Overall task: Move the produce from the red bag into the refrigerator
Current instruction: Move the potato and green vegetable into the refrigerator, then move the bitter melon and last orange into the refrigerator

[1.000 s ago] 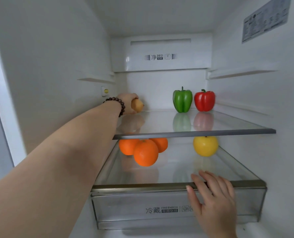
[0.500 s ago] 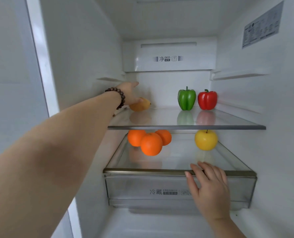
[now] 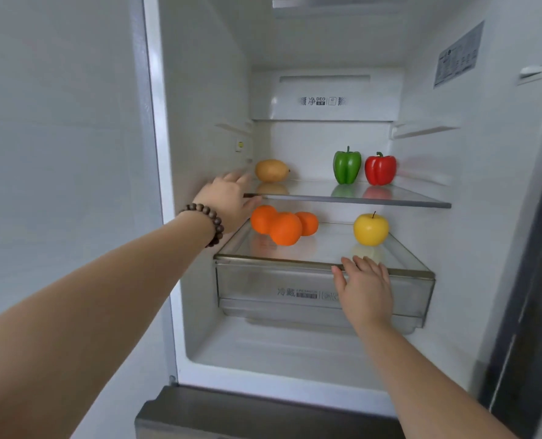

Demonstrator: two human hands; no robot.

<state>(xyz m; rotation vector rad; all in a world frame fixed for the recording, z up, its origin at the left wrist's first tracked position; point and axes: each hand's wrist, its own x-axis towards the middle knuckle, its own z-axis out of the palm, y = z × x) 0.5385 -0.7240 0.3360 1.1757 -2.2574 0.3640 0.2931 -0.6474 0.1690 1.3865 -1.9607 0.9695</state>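
Note:
A yellow-brown mango (image 3: 271, 170) lies at the back left of the upper glass shelf (image 3: 390, 198), with a green pepper (image 3: 346, 166) and a red pepper (image 3: 380, 168) standing to its right. Below, three oranges (image 3: 282, 225) and a yellow apple (image 3: 370, 228) rest on the glass cover of the clear drawer (image 3: 276, 289). My left hand (image 3: 228, 198), wearing a bead bracelet, hovers open at the shelf's front left corner, apart from the mango. My right hand (image 3: 363, 286) rests flat on the drawer's front rim, fingers spread. The red bag is out of view.
The refrigerator's white left wall (image 3: 200, 122) and right wall (image 3: 469, 137) close in the shelves. A white floor (image 3: 279, 346) lies under the drawer. A dark lower door (image 3: 231, 413) shows at the bottom.
My left hand let go of the mango on the upper shelf and drew back toward the shelf's front edge. The view pulled back from the refrigerator. My right hand stayed on the drawer rim.

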